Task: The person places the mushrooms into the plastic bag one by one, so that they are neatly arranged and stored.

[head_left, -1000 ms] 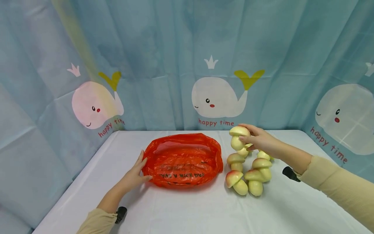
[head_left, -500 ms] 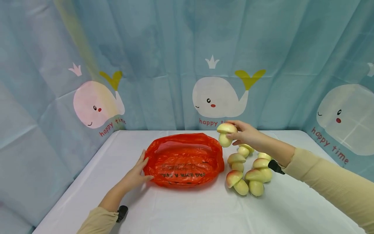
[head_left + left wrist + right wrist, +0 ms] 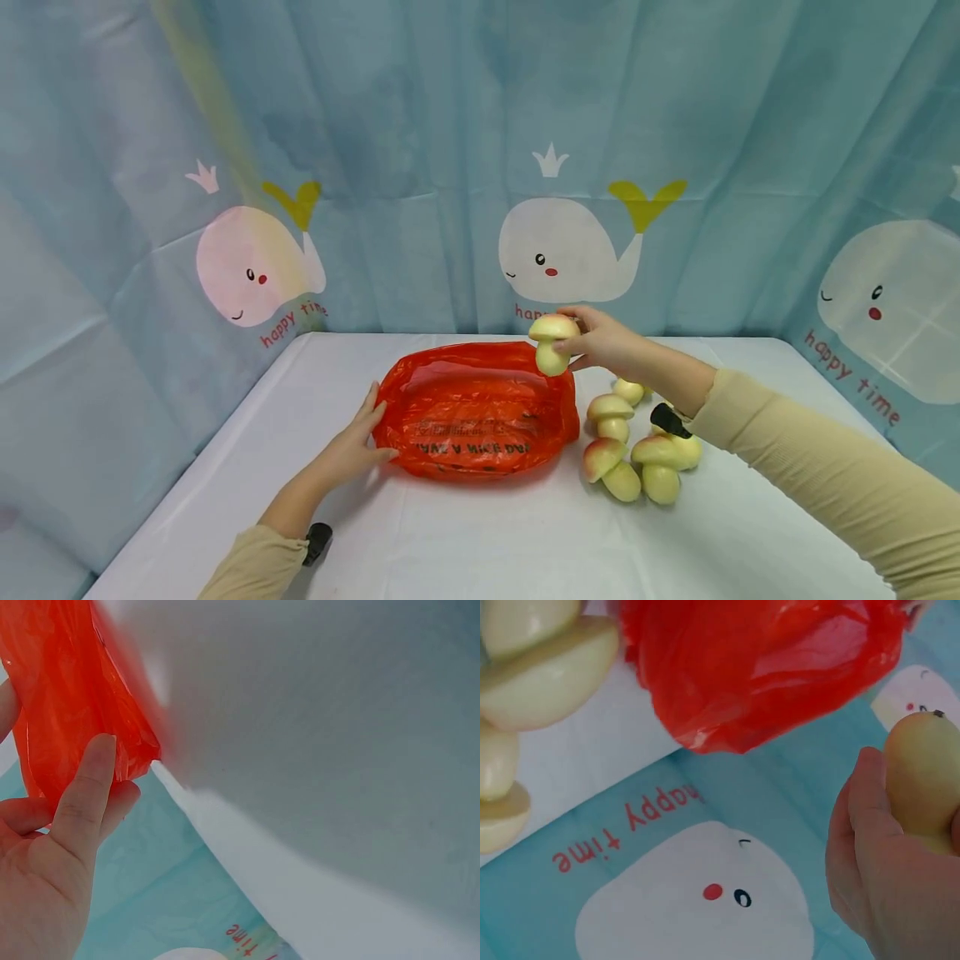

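A toy mushroom (image 3: 551,337) with a pale stem and a yellow-pink cap is held upright by my right hand (image 3: 609,342), fingers and thumb around its right side. It hangs over the back right rim of an opened red plastic bag (image 3: 472,398). In the right wrist view the mushroom's rounded stem (image 3: 928,769) shows beside the fingers. My left hand (image 3: 351,446) rests against the bag's left side, its fingers spread and loosely bent; in the left wrist view fingertips (image 3: 99,754) touch the red plastic (image 3: 56,682).
Several more toy mushrooms (image 3: 612,482) stand and lean in a cluster to the right of the bag, some partly hidden by the right forearm. The white tabletop (image 3: 480,542) meets a blue whale-print curtain (image 3: 420,242) at the back. Black wrist cameras (image 3: 670,421) sit on both arms.
My right hand has carried the mushroom left, from above the cluster to over the bag's right rim. The left hand stays at the bag's side.
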{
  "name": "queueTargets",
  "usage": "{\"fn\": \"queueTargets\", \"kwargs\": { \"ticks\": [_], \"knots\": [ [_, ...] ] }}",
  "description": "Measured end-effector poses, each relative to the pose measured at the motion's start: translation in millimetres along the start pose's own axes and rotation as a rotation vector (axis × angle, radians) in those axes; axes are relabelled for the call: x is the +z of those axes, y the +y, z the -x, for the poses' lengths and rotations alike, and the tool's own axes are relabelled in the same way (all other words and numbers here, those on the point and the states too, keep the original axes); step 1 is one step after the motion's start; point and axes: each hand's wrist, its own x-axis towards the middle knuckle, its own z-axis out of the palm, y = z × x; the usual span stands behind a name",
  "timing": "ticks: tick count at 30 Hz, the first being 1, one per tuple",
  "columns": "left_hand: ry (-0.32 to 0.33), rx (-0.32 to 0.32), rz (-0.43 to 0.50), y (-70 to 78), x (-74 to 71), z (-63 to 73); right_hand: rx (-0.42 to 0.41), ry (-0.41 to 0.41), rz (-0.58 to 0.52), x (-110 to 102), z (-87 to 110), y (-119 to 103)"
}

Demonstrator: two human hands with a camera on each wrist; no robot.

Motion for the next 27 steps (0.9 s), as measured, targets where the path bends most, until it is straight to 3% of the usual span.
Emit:
{"fn": "queueTargets", "kwargs": {
  "ticks": [10,27],
  "knots": [
    [0.000,-0.003,0.000,-0.1,0.6,-0.5,0.041,-0.009,-0.062,12.2,-15.0,-10.7],
    [-0.001,-0.004,0.004,2.4,0.5,-0.1,0.146,0.041,0.002,44.3,-40.7,-24.2]
  ]
}}
